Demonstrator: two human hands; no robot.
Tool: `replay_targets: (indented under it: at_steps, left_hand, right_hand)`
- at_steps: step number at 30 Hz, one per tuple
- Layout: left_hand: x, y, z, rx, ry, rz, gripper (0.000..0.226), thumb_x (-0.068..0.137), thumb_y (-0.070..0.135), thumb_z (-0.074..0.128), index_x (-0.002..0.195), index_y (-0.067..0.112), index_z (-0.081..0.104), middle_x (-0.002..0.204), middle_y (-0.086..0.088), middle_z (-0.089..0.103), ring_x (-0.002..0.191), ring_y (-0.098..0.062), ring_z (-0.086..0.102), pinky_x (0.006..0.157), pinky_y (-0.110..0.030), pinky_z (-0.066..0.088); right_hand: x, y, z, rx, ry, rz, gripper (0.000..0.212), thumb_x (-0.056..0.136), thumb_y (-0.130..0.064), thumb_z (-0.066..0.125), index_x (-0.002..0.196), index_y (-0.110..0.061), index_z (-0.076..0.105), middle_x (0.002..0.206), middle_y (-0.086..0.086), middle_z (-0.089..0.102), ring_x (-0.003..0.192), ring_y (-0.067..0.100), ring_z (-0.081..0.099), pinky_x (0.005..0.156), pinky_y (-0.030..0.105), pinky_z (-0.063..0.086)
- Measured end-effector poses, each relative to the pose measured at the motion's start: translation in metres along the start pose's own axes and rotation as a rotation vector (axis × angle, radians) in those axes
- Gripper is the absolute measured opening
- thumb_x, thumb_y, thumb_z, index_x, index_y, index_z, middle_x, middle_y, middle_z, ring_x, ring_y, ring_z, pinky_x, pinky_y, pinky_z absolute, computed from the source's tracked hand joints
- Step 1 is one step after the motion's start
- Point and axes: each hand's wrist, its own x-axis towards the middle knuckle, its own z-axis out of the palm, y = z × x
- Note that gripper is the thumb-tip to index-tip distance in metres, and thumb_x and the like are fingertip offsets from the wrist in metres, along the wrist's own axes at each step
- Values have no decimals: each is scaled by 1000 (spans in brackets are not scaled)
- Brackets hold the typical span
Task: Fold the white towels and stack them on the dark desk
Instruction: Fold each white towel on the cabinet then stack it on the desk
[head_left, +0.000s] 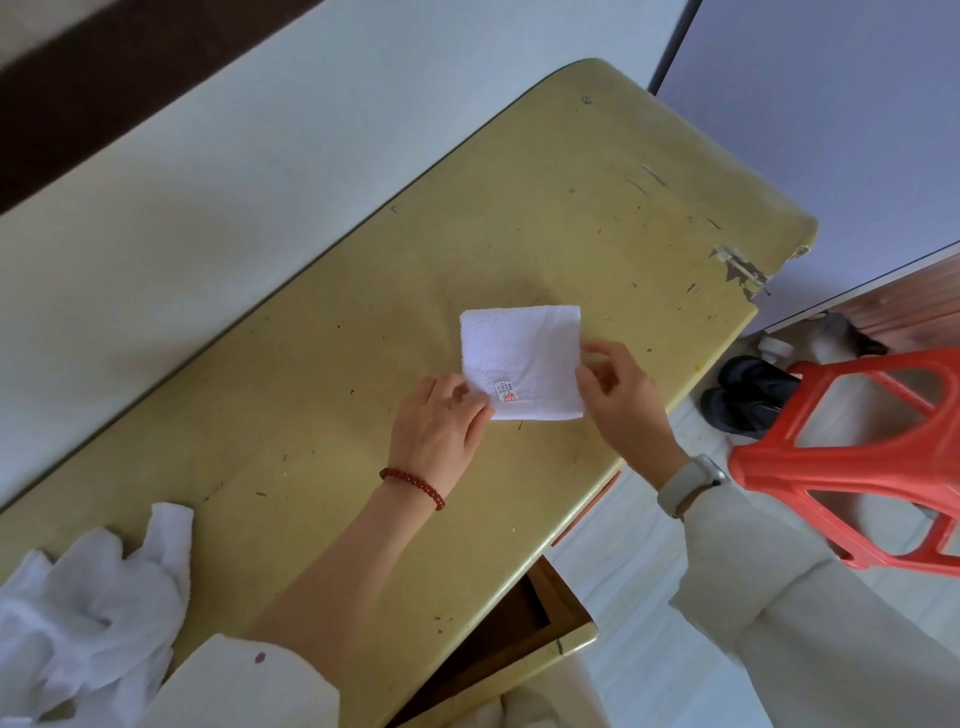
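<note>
White terry cloth, folded into a small square towel (521, 360), is seen from the head view lying flat on the yellow-green counter (332, 415), near its front edge and toward its right end. A small printed label (505, 391) with red marks is shown on the towel's near side. The towel's near-left corner is pinched by the left hand (441, 426), its fingers curled onto the cloth, so that grip is closed on the towel. The towel's right edge is met by the right hand (618, 397), thumb and fingers bent close together at the edge; whether the cloth is actually pinched there cannot be told. A red bead bracelet (413, 486) is worn on the left wrist and a pale watch (688, 483) on the right wrist; both arms are covered by light sleeves.

A crumpled heap of unfolded white towels (88, 603) is seen at the counter's left end, well apart from the folded one. A partly open drawer (524, 639) is visible below the counter's front edge. A red plastic stool (852, 467) is placed on the floor to the right, with dark shoes (748, 395) beside it.
</note>
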Motion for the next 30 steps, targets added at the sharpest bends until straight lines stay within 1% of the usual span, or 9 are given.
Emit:
replay_targets:
  at_steps: [3,6,9,14,17,21,24,27,30]
  left_hand:
    - [8,-2,7,-79,-34,-53,31,82,33,48,65,16,67,85,-4,63,69,-25,58,59,-31,49]
    - [11,-3,10,-117,-61,-49,24,80,32,52,66,16,62,87,-3,62,73,-24,59,63,-33,47]
    - [11,-3,10,-115,-73,-50,22,79,33,51,69,16,60,93,-3,62,82,-24,60,68,-35,46]
    - [12,-4,11,-117,-66,-82,20,76,36,54,85,19,59,108,-6,60,99,-25,53,77,-39,48]
    - [13,-4,11,-128,-124,-139,47,69,25,74,109,22,50,125,-9,52,111,-23,41,85,-44,44]
    - [23,-5,4,-159,-218,-178,76,68,29,76,127,32,29,132,-8,47,117,-32,42,90,-46,37]
    - [31,-9,0,-216,-278,-231,80,68,33,75,132,36,27,129,-2,46,119,-28,35,91,-41,30]
    - [35,-12,-1,-228,-323,-232,81,68,38,72,139,30,33,127,4,44,118,-18,27,90,-31,20]
    - [38,-14,-1,-227,-327,-189,83,64,45,62,140,31,32,128,3,45,115,-11,22,87,-28,16]
  right_hand:
    - [22,-15,-2,103,16,75,36,91,-18,51,126,-16,46,81,13,62,72,17,53,61,21,43]
    - [43,-26,1,188,-62,141,39,91,-17,50,130,-18,44,71,6,53,64,17,47,57,25,40]
    - [57,-28,7,308,-113,253,34,89,-9,50,123,-13,54,99,9,60,86,20,54,73,32,47]
    - [61,-26,9,358,-57,278,38,85,5,42,117,-9,57,103,5,58,94,17,54,83,28,47]
    - [60,-23,10,336,-60,251,38,86,4,42,117,-12,58,101,0,59,93,16,55,83,27,48]
    - [58,-24,6,322,-100,225,39,89,-4,47,125,-15,54,93,-7,58,82,11,56,75,24,49]
    - [50,-25,2,-131,27,107,37,91,-15,49,128,-14,52,103,7,55,91,22,54,80,34,46]
    - [33,-25,9,-613,259,-323,33,84,-8,45,112,-7,63,97,17,59,87,33,58,76,38,43]
    - [19,-15,30,-748,161,-593,41,79,-12,37,110,-3,62,105,16,64,100,35,60,94,42,35]
